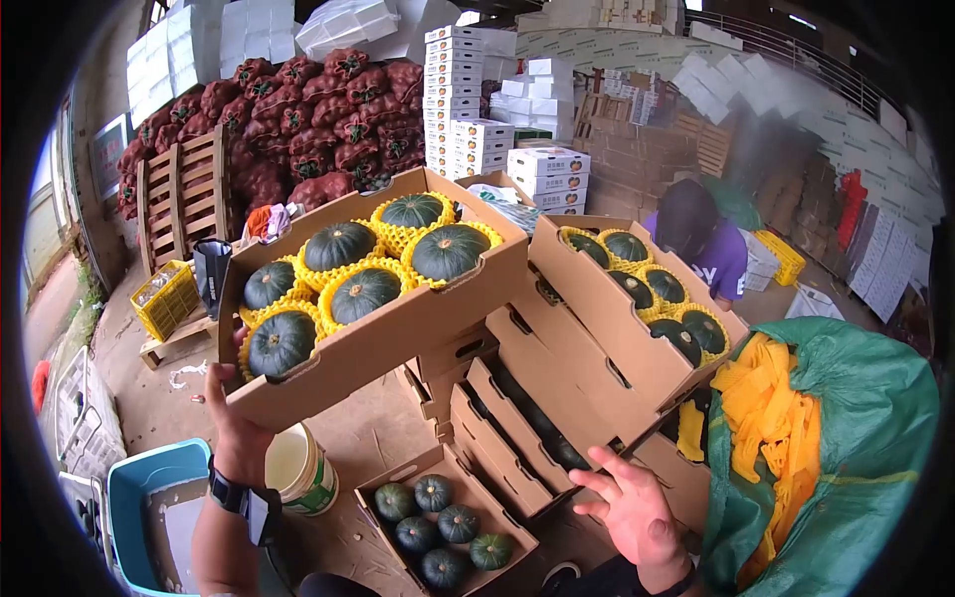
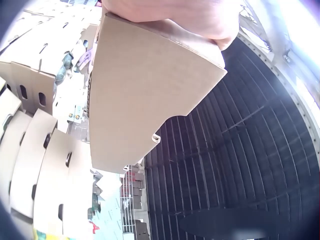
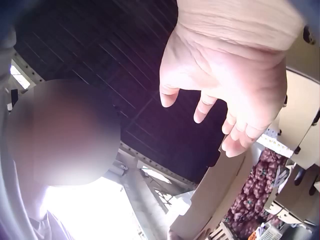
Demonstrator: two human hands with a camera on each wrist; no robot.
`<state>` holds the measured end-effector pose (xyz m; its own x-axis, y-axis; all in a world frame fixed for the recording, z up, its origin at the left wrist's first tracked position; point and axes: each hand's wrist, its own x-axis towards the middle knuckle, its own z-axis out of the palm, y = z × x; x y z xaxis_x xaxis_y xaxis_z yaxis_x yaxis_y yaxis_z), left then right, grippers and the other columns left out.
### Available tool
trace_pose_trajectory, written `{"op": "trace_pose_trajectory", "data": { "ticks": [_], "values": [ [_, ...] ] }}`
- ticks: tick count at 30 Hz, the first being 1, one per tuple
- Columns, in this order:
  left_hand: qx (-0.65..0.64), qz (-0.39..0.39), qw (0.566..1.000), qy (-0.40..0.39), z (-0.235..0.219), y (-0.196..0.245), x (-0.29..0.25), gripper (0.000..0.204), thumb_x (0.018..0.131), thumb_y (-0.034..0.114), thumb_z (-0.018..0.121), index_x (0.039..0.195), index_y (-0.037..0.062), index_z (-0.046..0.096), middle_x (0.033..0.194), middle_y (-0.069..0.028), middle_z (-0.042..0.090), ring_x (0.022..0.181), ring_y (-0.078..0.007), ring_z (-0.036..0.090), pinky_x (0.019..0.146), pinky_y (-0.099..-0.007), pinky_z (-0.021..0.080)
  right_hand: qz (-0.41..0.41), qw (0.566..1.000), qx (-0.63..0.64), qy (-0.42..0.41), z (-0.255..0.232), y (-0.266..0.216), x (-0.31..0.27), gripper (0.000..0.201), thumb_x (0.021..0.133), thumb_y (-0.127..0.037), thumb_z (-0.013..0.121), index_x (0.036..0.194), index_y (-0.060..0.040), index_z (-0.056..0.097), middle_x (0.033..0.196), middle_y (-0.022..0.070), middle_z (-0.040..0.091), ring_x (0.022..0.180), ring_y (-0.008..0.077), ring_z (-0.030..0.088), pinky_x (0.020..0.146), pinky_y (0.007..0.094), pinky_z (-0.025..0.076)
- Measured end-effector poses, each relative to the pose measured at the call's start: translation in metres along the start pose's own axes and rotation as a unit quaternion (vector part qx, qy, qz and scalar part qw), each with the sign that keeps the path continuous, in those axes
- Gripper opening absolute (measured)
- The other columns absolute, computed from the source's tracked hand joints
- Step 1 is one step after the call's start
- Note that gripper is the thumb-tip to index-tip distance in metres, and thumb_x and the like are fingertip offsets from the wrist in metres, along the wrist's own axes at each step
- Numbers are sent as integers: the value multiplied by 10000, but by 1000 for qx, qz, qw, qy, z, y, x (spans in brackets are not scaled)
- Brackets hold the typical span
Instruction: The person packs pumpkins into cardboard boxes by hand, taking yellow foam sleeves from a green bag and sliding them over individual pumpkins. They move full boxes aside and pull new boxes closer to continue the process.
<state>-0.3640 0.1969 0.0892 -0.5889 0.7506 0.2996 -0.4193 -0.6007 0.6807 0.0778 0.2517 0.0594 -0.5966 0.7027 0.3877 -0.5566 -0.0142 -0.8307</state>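
Note:
A cardboard tray [image 1: 368,353] holding several dark green squashes [image 1: 363,296] in yellow foam nets is tilted in mid-view. My left hand [image 1: 239,433] grips its near left corner; in the left wrist view the hand [image 2: 175,17] lies along the edge of the cardboard [image 2: 145,90]. My right hand [image 1: 635,512] is off the tray, palm up with fingers spread, right of a lower box [image 1: 502,527] of bare squashes [image 1: 459,523]. In the right wrist view the right hand [image 3: 230,85] holds nothing, and the tray [image 3: 215,192] shows beyond its fingers.
Stacked trays, the top one [image 1: 597,318] with netted squashes, stand right of centre. A green sack [image 1: 856,418] with yellow nets [image 1: 776,408] is at right. A bucket [image 1: 298,468] and blue tub [image 1: 124,517] stand lower left. A person [image 1: 696,234] in purple is behind the stack.

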Motion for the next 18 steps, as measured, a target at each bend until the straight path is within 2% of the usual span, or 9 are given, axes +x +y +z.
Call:
{"op": "trace_pose_trajectory", "data": {
  "ticks": [2,3,6,8,10,12,14,16,18],
  "values": [
    [-11,-32,999,2,9,-27,55,503,804,324,464,1250,92,492,1237,-130,520,1113,-292,537,935,-460,455,-10,999,-39,7,-22,-11,-45,575,898,-363,568,1378,-115,372,1444,158,313,1260,344,427,974,444,414],
    [-16,-35,999,24,-4,-50,89,453,808,301,472,1220,117,507,1199,-122,540,1059,-280,558,888,-456,479,-1,992,-27,119,-17,-18,-66,558,846,-330,644,1256,9,477,1328,212,454,1159,315,524,923,387,443],
    [-13,-66,997,47,3,-127,152,413,827,348,491,1177,131,523,1156,-94,560,995,-266,572,836,-404,485,88,972,-133,175,-51,-20,-138,546,876,-350,599,1226,51,476,1329,198,460,1167,301,522,916,347,442],
    [217,-223,944,108,-37,-181,188,546,819,493,509,1259,173,477,1348,-37,448,1221,-257,431,964,-479,383,183,946,-141,227,-54,-19,-165,434,922,-272,534,1237,22,480,1278,156,513,1150,254,533,920,336,435],
    [321,-142,936,16,-33,-191,193,828,802,696,468,1446,210,281,1554,16,125,1423,-276,51,1070,-590,62,260,923,-188,214,-49,-7,-171,381,941,-228,497,1244,2,482,1242,129,540,1133,222,540,913,327,435],
    [276,-127,952,44,-13,-191,167,883,806,721,428,1487,228,161,1566,-32,51,1432,-285,27,1090,-566,20,309,912,-151,226,-49,28,-182,365,956,-224,476,1270,-39,473,1210,90,557,1103,190,548,899,317,435],
    [206,-106,964,127,-46,-201,154,843,818,709,431,1483,255,180,1546,-77,140,1436,-286,38,1109,-531,23,407,864,33,294,-62,82,-192,430,953,-245,479,1353,-113,395,1376,109,416,1240,267,458,965,417,416],
    [281,-109,947,106,-92,-218,115,737,856,623,443,1463,249,256,1515,-118,220,1404,-272,174,1088,-552,139,465,779,154,390,-52,139,-178,404,966,-228,446,1353,-132,381,1283,63,488,1191,222,488,947,398,415],
    [500,-164,850,10,-141,-234,66,632,870,485,534,1364,102,438,1355,-158,479,1293,-297,395,1063,-379,279,520,729,194,400,-50,196,-173,488,935,-279,504,1384,-177,344,1372,52,404,1221,195,454,939,422,394]
  ]
}}
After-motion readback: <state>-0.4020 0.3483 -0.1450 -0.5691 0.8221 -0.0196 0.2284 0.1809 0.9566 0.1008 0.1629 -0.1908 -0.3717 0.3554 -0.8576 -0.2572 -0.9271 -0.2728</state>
